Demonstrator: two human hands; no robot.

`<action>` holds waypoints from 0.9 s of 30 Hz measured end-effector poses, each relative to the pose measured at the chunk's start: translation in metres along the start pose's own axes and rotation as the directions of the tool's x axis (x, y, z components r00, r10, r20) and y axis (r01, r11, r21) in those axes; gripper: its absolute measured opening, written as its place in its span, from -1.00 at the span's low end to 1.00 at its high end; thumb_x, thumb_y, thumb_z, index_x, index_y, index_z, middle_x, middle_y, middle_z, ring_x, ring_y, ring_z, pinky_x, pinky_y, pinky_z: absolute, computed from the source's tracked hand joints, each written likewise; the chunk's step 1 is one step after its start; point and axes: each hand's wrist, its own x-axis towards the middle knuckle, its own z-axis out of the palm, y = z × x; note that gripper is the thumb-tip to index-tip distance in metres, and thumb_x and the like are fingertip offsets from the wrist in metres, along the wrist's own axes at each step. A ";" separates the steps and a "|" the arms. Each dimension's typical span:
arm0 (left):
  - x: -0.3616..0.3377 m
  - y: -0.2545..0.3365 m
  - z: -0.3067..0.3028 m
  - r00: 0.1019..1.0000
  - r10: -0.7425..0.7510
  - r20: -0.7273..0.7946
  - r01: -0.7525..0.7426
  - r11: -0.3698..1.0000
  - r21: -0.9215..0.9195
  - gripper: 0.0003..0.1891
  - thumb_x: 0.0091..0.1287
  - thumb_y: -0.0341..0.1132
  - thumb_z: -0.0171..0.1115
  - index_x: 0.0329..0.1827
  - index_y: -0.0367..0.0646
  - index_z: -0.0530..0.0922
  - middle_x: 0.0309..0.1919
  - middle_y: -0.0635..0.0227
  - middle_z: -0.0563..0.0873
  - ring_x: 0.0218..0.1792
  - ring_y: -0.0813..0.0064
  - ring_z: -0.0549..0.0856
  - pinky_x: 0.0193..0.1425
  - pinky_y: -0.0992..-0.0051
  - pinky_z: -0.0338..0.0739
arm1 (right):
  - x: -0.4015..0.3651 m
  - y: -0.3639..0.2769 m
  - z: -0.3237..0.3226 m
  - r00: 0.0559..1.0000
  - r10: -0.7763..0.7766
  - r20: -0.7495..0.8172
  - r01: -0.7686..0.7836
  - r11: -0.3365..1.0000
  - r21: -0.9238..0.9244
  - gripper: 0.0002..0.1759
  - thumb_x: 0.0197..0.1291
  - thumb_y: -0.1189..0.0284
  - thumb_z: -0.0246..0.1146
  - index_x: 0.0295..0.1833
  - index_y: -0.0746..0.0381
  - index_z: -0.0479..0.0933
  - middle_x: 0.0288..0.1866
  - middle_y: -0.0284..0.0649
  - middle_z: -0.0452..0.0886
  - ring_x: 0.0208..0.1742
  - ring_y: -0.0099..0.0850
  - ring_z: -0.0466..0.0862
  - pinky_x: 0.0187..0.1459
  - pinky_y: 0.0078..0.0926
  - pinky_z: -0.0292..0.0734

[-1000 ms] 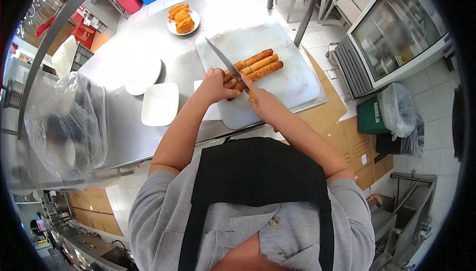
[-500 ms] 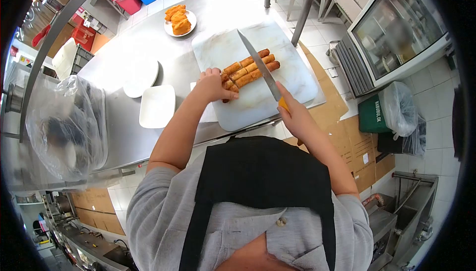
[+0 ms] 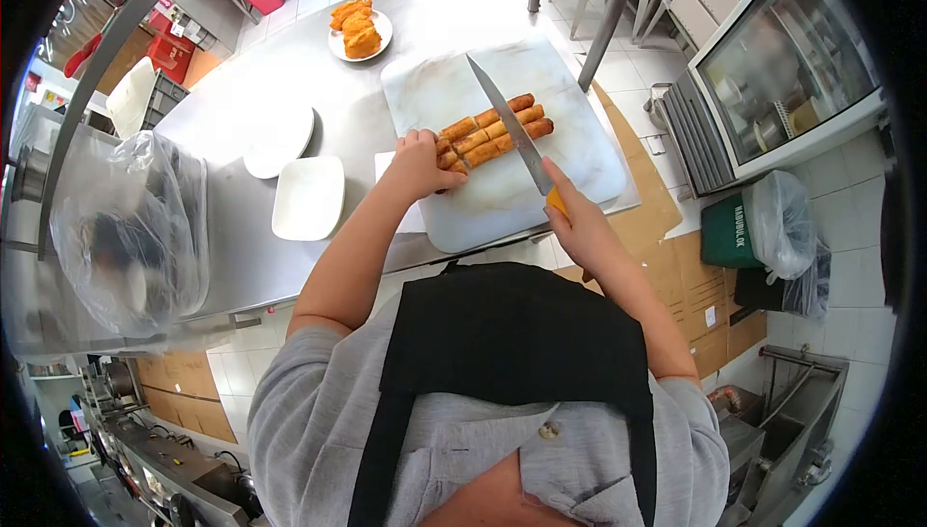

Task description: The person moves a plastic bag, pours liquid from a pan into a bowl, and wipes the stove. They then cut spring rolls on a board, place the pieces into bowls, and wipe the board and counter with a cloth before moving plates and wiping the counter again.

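Three golden-brown fried spring rolls [image 3: 477, 142] lie side by side on a white cutting board [image 3: 483, 213], with cuts across them left of the blade. My left hand [image 3: 419, 166] is closed around their left ends, thumb on the near side and fingers on the far side, hiding those ends. In my right hand [image 3: 577, 220] is a long knife [image 3: 504, 110] with a yellow handle, gripped near the blade. The blade crosses the rolls toward their right ends, its tip pointing away from me beyond the farthest roll.
Beyond the board, a white plate [image 3: 387, 31] holds orange fried pieces [image 3: 361, 41]. To the left on the steel table [image 3: 241, 257] are a square white dish [image 3: 307, 197], a round white plate [image 3: 281, 146] and a plastic-covered container [image 3: 135, 237]. A metal post [image 3: 612, 20] rises at the right edge.
The view has shifted slightly, so the table and its contents sit a little differently in the picture. Both hands keep their grips, and the knife still crosses the rolls.
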 end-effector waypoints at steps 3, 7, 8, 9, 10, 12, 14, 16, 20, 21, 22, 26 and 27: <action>0.002 0.003 0.000 1.000 -0.015 -0.015 0.015 1.000 -0.014 -0.21 -0.20 0.03 0.50 -0.02 -0.42 0.45 0.00 -0.03 0.49 0.11 0.03 0.43 0.18 0.27 0.44 | -0.003 -0.003 -0.009 0.998 0.055 0.016 -0.055 0.998 -0.009 -0.32 0.26 0.49 0.08 0.48 -0.03 0.05 -0.21 0.14 0.56 -0.18 0.01 0.57 -0.09 -0.23 0.45; 0.001 0.008 -0.005 1.000 -0.030 0.001 0.030 0.998 0.051 -0.08 -0.20 0.10 0.51 0.13 -0.39 0.39 0.04 -0.01 0.49 0.15 0.06 0.42 0.20 0.22 0.41 | -0.009 0.001 -0.015 0.993 0.117 0.034 -0.116 0.992 -0.044 -0.32 0.27 0.51 0.07 0.48 -0.01 0.06 -0.17 0.14 0.56 -0.18 -0.04 0.58 -0.08 -0.29 0.46; -0.005 0.017 -0.014 0.999 -0.042 -0.012 0.043 0.994 0.100 -0.04 -0.20 0.13 0.50 0.18 -0.38 0.36 0.04 0.00 0.49 0.17 0.07 0.42 0.22 0.20 0.38 | -0.012 0.003 -0.015 0.995 0.103 0.018 -0.102 0.994 -0.043 -0.33 0.27 0.51 0.07 0.48 -0.01 0.07 -0.16 0.15 0.56 -0.18 -0.03 0.58 -0.08 -0.29 0.46; -0.007 0.023 -0.018 0.998 -0.053 -0.024 0.057 0.987 0.149 0.00 -0.20 0.17 0.50 0.22 -0.37 0.34 0.05 0.01 0.49 0.18 0.08 0.41 0.24 0.18 0.36 | -0.015 0.007 -0.014 0.996 0.090 0.003 -0.090 0.995 -0.042 -0.33 0.27 0.51 0.07 0.48 -0.01 0.07 -0.16 0.15 0.56 -0.18 -0.03 0.58 -0.08 -0.29 0.46; -0.003 0.025 -0.015 0.995 0.023 -0.097 -0.008 0.988 0.151 0.04 -0.20 0.20 0.49 0.25 -0.36 0.32 0.06 0.02 0.49 0.19 0.08 0.41 0.25 0.17 0.34 | -0.017 0.009 -0.014 0.997 0.077 -0.011 -0.078 0.996 -0.041 -0.33 0.27 0.52 0.07 0.47 0.00 0.08 -0.15 0.16 0.56 -0.17 -0.03 0.59 -0.07 -0.29 0.46; 0.011 0.029 -0.007 0.955 0.171 -0.242 -0.133 0.977 0.166 0.10 -0.21 0.26 0.46 0.31 -0.35 0.27 0.07 0.04 0.49 0.21 0.09 0.40 0.27 0.15 0.29 | -0.020 0.005 -0.017 0.994 0.110 0.003 -0.110 0.993 -0.054 -0.33 0.26 0.53 0.08 0.47 0.00 0.09 -0.16 0.16 0.56 -0.16 -0.01 0.59 -0.07 -0.28 0.46; 0.026 0.043 -0.004 0.962 0.197 -0.191 -0.162 0.969 0.187 0.08 -0.21 0.30 0.44 0.26 -0.35 0.32 0.06 0.06 0.50 0.21 0.10 0.40 0.29 0.17 0.27 | -0.021 0.001 -0.017 0.989 0.144 0.021 -0.142 0.987 -0.081 -0.33 0.26 0.53 0.08 0.47 0.00 0.10 -0.17 0.17 0.55 -0.16 0.00 0.59 -0.08 -0.27 0.46; 0.041 0.060 -0.004 0.979 0.183 -0.087 -0.163 0.966 0.201 0.04 -0.21 0.31 0.42 0.21 -0.35 0.38 0.05 0.07 0.51 0.20 0.11 0.41 0.28 0.20 0.27 | -0.020 -0.001 -0.017 0.983 0.178 0.040 -0.171 0.977 -0.126 -0.33 0.26 0.53 0.08 0.47 0.00 0.10 -0.18 0.16 0.55 -0.15 0.03 0.58 -0.08 -0.24 0.46; 0.060 0.084 -0.004 0.991 0.116 0.070 -0.128 0.968 0.215 -0.07 -0.18 0.27 0.39 0.09 -0.38 0.47 0.02 0.05 0.52 0.14 0.12 0.46 0.22 0.23 0.35 | -0.020 0.001 -0.015 0.990 0.140 0.019 -0.133 0.971 -0.198 -0.33 0.27 0.51 0.07 0.47 -0.01 0.07 -0.20 0.16 0.54 -0.17 0.05 0.57 -0.11 -0.19 0.47; 0.063 0.086 -0.002 0.992 0.111 0.067 -0.123 0.969 0.215 -0.10 -0.17 0.25 0.39 0.06 -0.39 0.48 0.01 0.04 0.52 0.13 0.12 0.48 0.20 0.24 0.37 | -0.019 0.003 -0.014 0.992 0.128 0.014 -0.122 0.967 -0.222 -0.33 0.27 0.50 0.07 0.47 -0.01 0.06 -0.21 0.15 0.54 -0.18 0.05 0.57 -0.11 -0.17 0.47; 0.067 0.087 -0.001 0.992 0.109 0.067 -0.121 0.966 0.227 -0.11 -0.16 0.23 0.38 0.06 -0.39 0.48 0.01 0.04 0.52 0.12 0.12 0.48 0.19 0.24 0.39 | -0.018 0.004 -0.014 0.993 0.116 0.009 -0.110 0.963 -0.245 -0.33 0.27 0.49 0.06 0.47 -0.01 0.05 -0.22 0.15 0.53 -0.19 0.05 0.57 -0.12 -0.15 0.47; 0.075 0.087 0.003 0.992 0.099 0.080 -0.116 0.961 0.253 -0.14 -0.13 0.19 0.37 0.07 -0.41 0.46 0.01 0.04 0.51 0.10 0.12 0.50 0.17 0.26 0.42 | -0.018 0.005 -0.016 0.995 0.090 0.033 -0.077 0.958 -0.277 -0.33 0.29 0.44 0.02 0.49 -0.02 0.00 -0.29 0.13 0.51 -0.31 0.08 0.57 -0.18 -0.07 0.49; 0.076 0.087 0.004 0.992 0.095 0.086 -0.114 0.961 0.253 -0.14 -0.13 0.19 0.38 0.07 -0.41 0.45 0.01 0.04 0.51 0.11 0.13 0.49 0.17 0.26 0.42 | -0.018 0.005 -0.016 0.996 0.083 0.035 -0.070 0.956 -0.284 -0.33 0.29 0.45 0.01 0.49 -0.02 -0.01 -0.29 0.13 0.50 -0.31 0.08 0.57 -0.19 -0.06 0.50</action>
